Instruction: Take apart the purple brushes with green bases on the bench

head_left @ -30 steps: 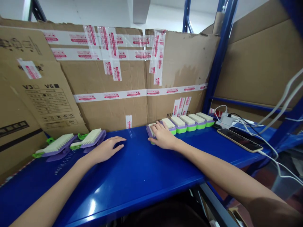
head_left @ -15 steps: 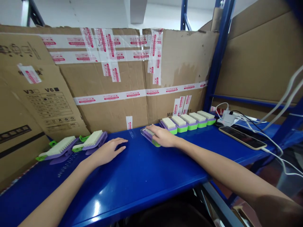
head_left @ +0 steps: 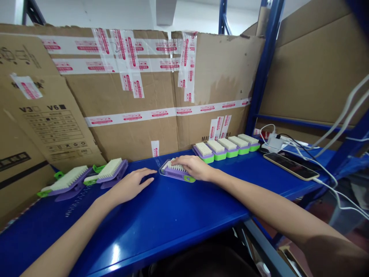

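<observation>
"How many brushes do you count?"

"Eight, all with cream bristles facing up. Five purple-and-green plastic brushes (head_left: 227,144) stand side by side in a row at the far right of the glossy blue tabletop (head_left: 173,215). Two purple-and-green brushes with green clips (head_left: 109,171) are at the left, near the brown cardboard panels (head_left: 129,92)."

"And the eighth?"

"That purple plastic brush with a clear end (head_left: 174,174) sits slantwise near the middle, left of the row. Its clear end points left, and a green patch shows at its right end."

"Which hand is on it?"

"The right hand (head_left: 193,167), one of two. It reaches in from the right, palm down, its fingers lying over the bristles. The thumb is hidden, so I can't tell whether it's clamped on the brush."

"What about the other?"

"The left hand (head_left: 133,184) comes in from the near left, low over the tabletop, holding nothing. Its fingers point right, toward the brush's clear end, without touching it, and the thumb is spread apart from them."

"Anything else at the right?"

"One phone in a pale gold case (head_left: 291,166), lying face up with a white cable in it. Just beyond is a white plug adapter (head_left: 273,142)."
</observation>
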`<state>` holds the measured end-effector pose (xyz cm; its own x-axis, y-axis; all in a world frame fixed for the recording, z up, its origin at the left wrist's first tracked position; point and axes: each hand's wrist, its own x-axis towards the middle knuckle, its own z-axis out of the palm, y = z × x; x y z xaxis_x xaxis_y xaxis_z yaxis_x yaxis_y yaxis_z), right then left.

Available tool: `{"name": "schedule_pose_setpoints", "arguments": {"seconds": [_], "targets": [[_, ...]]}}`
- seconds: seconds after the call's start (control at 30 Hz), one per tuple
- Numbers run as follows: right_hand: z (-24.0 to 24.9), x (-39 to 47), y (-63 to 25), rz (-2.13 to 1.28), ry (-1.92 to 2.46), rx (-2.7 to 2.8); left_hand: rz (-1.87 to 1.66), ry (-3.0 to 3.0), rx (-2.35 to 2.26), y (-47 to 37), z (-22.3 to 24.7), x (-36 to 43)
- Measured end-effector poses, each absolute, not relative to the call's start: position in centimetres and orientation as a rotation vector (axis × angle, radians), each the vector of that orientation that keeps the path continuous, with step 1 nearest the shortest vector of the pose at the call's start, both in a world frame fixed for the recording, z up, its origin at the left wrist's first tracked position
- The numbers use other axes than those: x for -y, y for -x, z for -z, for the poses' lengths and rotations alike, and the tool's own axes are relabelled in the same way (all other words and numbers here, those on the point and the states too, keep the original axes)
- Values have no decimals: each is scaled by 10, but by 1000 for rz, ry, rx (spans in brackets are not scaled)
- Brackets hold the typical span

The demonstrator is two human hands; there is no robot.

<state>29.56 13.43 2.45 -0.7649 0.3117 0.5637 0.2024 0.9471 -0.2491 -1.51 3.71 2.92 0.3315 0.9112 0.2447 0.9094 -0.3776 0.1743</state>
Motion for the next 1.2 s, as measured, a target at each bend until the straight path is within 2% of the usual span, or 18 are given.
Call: {"name": "schedule_pose_setpoints", "arguments": {"seconds": [0.3, 0.6, 1.0, 1.2], "targets": [[-26, -132, -294, -173, 311, 2402, -522, -2569, -1641, -1, -39, -30], [-37, -122, -295, -151, 446, 2370, -572, -2485, -1651, -11, -42, -25], [-39, -120, -291, -997, 787, 2040, -492, -2203, -1423, -47, -42, -6], [-33, -105, -285, -1462, 753, 1969, -534, -2240, -1430, -51, -40, -5]]}}
